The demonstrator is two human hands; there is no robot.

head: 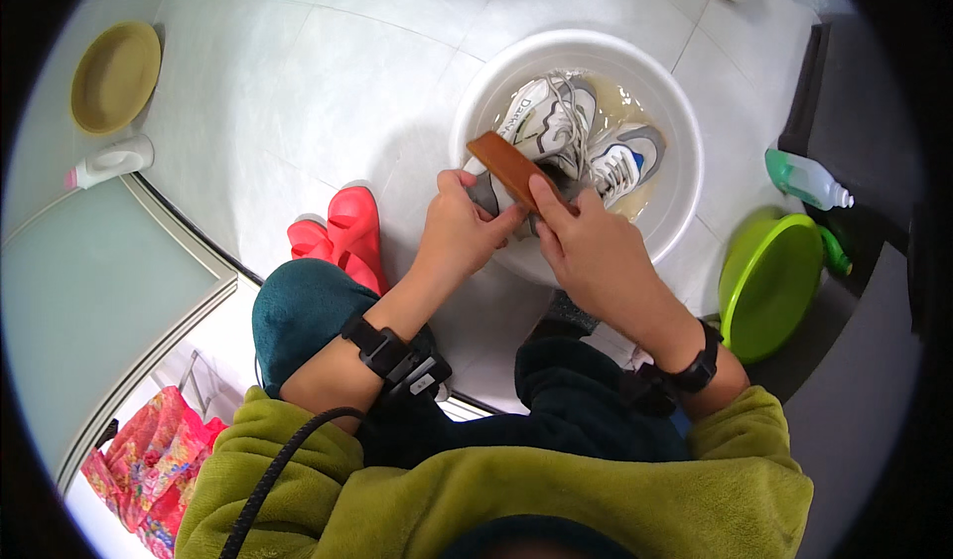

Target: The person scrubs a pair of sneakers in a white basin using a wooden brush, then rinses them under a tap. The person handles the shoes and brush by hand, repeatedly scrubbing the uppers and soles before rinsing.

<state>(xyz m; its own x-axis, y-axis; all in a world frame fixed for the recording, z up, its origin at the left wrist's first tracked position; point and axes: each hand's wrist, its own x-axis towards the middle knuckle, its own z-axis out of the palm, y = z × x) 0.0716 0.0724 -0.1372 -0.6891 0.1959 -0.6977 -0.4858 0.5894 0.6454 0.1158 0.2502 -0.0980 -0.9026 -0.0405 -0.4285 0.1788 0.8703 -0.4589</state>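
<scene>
A round white plastic basin (689,149) on the tiled floor holds murky water and a pair of white and grey lace-up sneakers. One sneaker (555,123) lies at the basin's left with loose laces, the other (629,160) at its right. My right hand (595,242) grips a brown scrubbing brush (510,168), its flat back upward, over the basin's near side. Just left of it, my left hand (469,220) holds the heel end of the left sneaker at the rim, thumb and fingers around it. The brush's bristles are hidden.
Pink slippers (354,224) stand left of the basin. To the right are a green-and-clear bottle (808,179) and a lime green basin (770,287) against dark furniture. A yellowish bowl (115,79) and a white bottle (115,160) lie far left, near a framed glass door (112,276).
</scene>
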